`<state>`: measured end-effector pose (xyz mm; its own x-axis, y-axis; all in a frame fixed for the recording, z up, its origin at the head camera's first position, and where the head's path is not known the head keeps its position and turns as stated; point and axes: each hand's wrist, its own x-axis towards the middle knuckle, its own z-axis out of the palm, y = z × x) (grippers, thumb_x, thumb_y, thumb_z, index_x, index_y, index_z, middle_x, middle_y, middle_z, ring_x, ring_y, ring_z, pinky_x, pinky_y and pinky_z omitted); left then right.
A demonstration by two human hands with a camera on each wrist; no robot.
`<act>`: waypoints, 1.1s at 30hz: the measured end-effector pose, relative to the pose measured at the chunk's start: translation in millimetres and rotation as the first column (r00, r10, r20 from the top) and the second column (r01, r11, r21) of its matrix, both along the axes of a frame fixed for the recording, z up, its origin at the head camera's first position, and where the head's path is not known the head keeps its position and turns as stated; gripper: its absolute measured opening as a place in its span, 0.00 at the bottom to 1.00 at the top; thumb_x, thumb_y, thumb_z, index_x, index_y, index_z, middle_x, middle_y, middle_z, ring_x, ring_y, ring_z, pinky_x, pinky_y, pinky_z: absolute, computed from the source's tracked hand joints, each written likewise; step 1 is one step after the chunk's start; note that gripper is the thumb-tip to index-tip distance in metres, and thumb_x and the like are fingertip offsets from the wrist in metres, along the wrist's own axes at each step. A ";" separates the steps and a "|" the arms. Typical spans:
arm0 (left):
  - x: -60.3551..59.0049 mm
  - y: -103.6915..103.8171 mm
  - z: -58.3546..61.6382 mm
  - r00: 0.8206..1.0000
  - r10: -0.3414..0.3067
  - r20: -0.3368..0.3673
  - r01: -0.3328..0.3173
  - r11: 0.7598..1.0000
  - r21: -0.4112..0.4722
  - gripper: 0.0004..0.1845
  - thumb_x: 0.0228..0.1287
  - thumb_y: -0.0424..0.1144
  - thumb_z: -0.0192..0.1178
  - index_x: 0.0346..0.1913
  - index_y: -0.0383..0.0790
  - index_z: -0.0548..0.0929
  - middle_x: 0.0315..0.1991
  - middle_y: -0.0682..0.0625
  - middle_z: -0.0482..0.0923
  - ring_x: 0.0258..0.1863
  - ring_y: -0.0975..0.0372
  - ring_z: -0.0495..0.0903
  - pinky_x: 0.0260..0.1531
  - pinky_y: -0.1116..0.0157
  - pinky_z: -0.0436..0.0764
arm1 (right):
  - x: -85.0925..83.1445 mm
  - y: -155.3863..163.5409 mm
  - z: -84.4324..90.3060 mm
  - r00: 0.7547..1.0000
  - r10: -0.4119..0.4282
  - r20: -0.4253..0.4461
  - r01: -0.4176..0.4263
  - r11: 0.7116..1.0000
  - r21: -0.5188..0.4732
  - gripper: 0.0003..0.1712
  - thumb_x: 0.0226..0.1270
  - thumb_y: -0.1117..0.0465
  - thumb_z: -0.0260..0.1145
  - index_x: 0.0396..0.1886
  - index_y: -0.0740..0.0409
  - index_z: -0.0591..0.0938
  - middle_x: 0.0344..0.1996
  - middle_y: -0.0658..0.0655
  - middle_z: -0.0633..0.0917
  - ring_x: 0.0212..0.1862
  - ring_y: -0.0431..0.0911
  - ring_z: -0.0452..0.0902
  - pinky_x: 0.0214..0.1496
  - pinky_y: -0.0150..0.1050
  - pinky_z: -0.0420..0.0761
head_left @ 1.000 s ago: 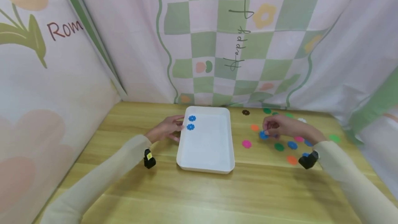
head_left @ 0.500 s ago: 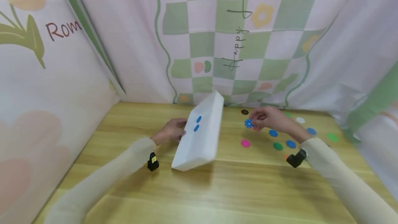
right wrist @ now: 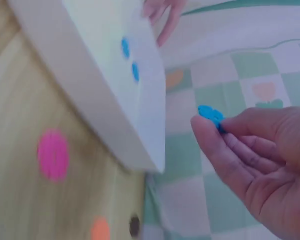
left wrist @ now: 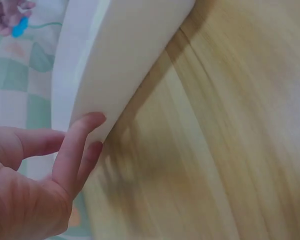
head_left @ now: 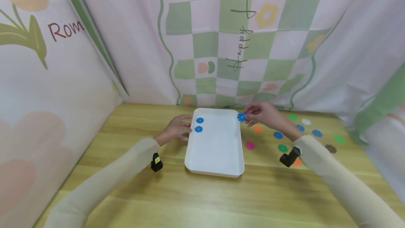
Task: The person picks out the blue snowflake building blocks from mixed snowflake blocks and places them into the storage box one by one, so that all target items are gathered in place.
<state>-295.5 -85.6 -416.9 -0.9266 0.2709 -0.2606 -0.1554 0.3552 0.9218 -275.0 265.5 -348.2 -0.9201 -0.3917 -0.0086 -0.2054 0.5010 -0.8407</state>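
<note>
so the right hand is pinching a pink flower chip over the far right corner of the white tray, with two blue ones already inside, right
Not quite: the chip pinched in the right hand is a blue flower chip, not pink, as the head view shows. The pink chip lies on the table. The rest holds: the hand is at the far right corner of the white tray, and two blue chips lie inside.

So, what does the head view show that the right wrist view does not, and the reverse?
Only the head view shows the left hand whole at the tray's left rim, and green pieces on the table. Only the right wrist view shows the fingertips pinching the blue piece up close. Both show the right hand, two blue pieces in the tray, and a pink piece.
</note>
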 end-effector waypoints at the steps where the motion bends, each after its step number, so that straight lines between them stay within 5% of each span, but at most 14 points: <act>1: 0.6 0.7 1.8 1.000 0.007 0.005 -0.007 1.000 -0.010 0.36 0.69 0.24 0.62 0.79 0.35 0.65 0.68 0.30 0.75 0.58 0.43 0.85 0.33 0.65 0.93 | -1.8 -3.6 -0.6 1.000 -0.004 0.020 0.005 1.000 -0.023 0.13 0.75 0.73 0.63 0.53 0.79 0.79 0.42 0.73 0.86 0.40 0.58 0.90 0.41 0.42 0.94; 10: 1.0 -2.8 3.5 0.999 -0.022 0.042 0.024 0.999 -0.039 0.30 0.72 0.24 0.59 0.75 0.28 0.68 0.66 0.30 0.77 0.62 0.42 0.82 0.31 0.65 0.93 | -24.9 -46.3 -19.7 0.974 -0.007 0.228 0.027 0.996 -0.087 0.16 0.75 0.73 0.63 0.57 0.80 0.77 0.42 0.69 0.88 0.38 0.48 0.90 0.58 0.58 0.89; 18: -1.3 -5.8 3.1 0.997 -0.036 0.063 0.036 0.999 -0.004 0.31 0.72 0.24 0.59 0.76 0.30 0.68 0.67 0.30 0.77 0.63 0.41 0.81 0.33 0.62 0.93 | -35.5 -83.7 -41.0 0.940 -0.026 0.340 0.056 0.995 -0.079 0.14 0.74 0.71 0.66 0.54 0.77 0.79 0.37 0.63 0.90 0.34 0.43 0.89 0.52 0.47 0.92; 27: -0.3 -6.7 2.7 0.997 -0.039 0.069 0.040 0.999 -0.011 0.31 0.72 0.25 0.58 0.77 0.31 0.67 0.68 0.30 0.76 0.63 0.41 0.81 0.33 0.61 0.94 | -30.1 -111.4 -50.8 0.937 0.030 0.348 -0.010 0.998 -0.060 0.14 0.73 0.70 0.67 0.53 0.76 0.81 0.39 0.64 0.90 0.36 0.46 0.89 0.53 0.48 0.92; 33: -4.2 -4.5 1.9 0.998 -0.019 0.066 0.019 1.000 0.001 0.32 0.71 0.24 0.58 0.77 0.31 0.67 0.67 0.29 0.76 0.61 0.41 0.82 0.31 0.62 0.93 | -30.8 -129.1 -58.0 0.931 -0.012 0.364 0.042 0.996 -0.075 0.10 0.71 0.72 0.68 0.48 0.75 0.83 0.32 0.59 0.91 0.31 0.42 0.88 0.45 0.41 0.94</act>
